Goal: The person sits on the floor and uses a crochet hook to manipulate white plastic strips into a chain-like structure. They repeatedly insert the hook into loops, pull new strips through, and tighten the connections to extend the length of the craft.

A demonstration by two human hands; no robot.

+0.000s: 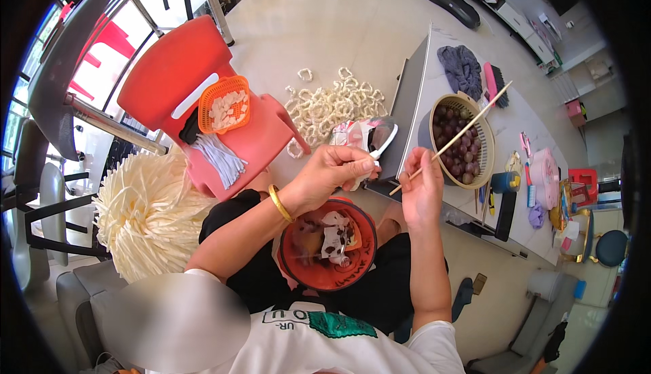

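My left hand (333,171), with a gold bangle at its wrist, pinches a white strip (385,142) between thumb and fingers. One end of the strip sticks out beyond the fingertips, curving up to the right. A long thin wooden stick (473,118) slants through the fingers of my right hand (423,183), its upper end passing over a bowl of grapes. The two hands are apart. Below them, a red bucket (351,277) with a dark rim stands between my legs, holding crumpled wrappers and other scraps.
A red plastic chair (173,69) carries an orange basket (224,80) of small pale pieces and a bundle of white strips (218,160). Cream strips (147,211) heap beside it. White rings (335,102) pile on the floor. The table (529,119) bears a grape basket (485,163), brushes and tools.
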